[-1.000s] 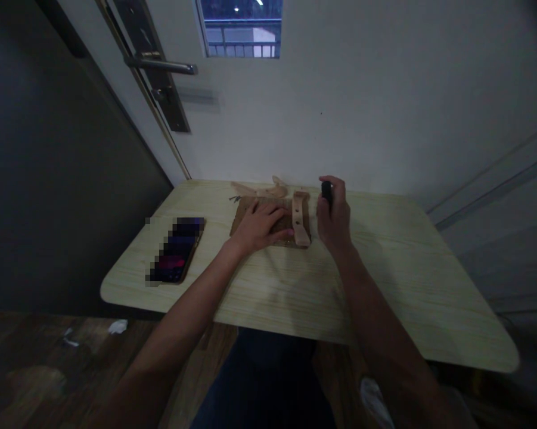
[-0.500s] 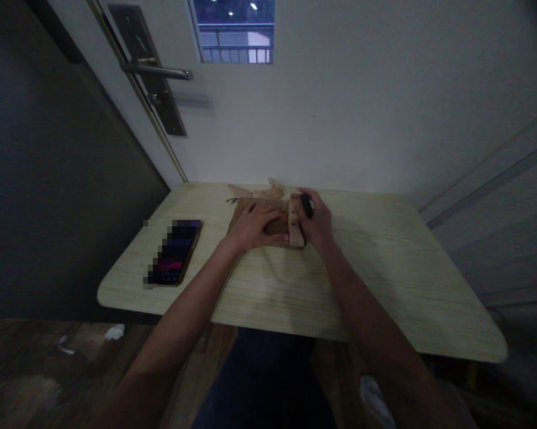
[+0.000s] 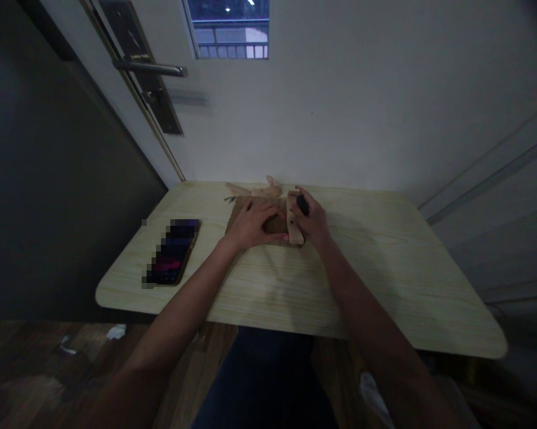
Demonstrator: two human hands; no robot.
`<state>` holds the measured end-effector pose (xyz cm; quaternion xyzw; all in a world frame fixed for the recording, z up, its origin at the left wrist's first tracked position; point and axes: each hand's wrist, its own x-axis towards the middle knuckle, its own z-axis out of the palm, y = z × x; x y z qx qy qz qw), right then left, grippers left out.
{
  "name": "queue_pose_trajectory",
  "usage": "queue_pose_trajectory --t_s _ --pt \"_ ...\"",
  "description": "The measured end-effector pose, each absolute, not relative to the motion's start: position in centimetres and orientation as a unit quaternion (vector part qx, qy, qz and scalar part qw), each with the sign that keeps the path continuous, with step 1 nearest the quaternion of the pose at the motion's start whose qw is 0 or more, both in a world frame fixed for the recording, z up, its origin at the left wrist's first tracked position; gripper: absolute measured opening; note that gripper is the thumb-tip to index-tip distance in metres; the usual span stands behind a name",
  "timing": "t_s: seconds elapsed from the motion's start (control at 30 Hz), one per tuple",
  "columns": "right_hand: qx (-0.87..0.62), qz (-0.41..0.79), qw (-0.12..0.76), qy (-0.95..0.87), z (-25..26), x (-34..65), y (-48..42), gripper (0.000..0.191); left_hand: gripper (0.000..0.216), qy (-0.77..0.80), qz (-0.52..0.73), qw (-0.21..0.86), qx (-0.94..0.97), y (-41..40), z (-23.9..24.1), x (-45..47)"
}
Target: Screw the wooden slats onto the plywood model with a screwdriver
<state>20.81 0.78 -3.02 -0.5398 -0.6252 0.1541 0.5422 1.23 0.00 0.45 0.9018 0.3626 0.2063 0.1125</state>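
A brown board lies at the far middle of the pale wooden table. My left hand rests flat on it, fingers spread. Along the board's right edge lies a light wooden strip with holes. My right hand is closed around a small black tool and holds it against that strip. More pale wooden pieces lie just behind the board, by the wall.
A phone lies on the table's left side. The table stands against a white wall, with a door and its metal handle at the far left. My legs are under the table's near edge. Scraps lie on the dark floor at left.
My right hand has come in from the right with the black tool and now sits against the wooden strip. My left hand has stayed on the board.
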Motion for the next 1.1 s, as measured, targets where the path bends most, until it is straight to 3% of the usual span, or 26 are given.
queue_pose_trajectory --t_s 0.2,0.47,0.73,0.97,1.1 --pt "-0.536 0.132 0.531 -0.643 -3.4 20.9 0.7 0.047 0.062 0.341 0.193 0.051 0.919 -0.5 0.7 1.2" --pt "-0.549 0.111 0.519 -0.646 -3.4 21.0 0.5 0.049 0.033 0.254 0.214 0.058 0.941 -0.7 0.1 2.2" --pt "-0.549 0.103 0.517 -0.648 -3.8 20.8 0.4 0.049 0.032 0.246 0.280 0.110 0.921 -0.9 -1.0 2.3" --pt "-0.580 0.061 0.595 -0.553 -2.8 21.5 0.5 0.038 0.029 0.263 0.287 0.125 0.913 -0.9 -0.7 2.4" --pt "-0.523 0.151 0.692 -0.475 -1.3 22.9 0.5 0.046 0.031 0.265 0.302 0.132 0.906 -0.7 -1.0 2.5"
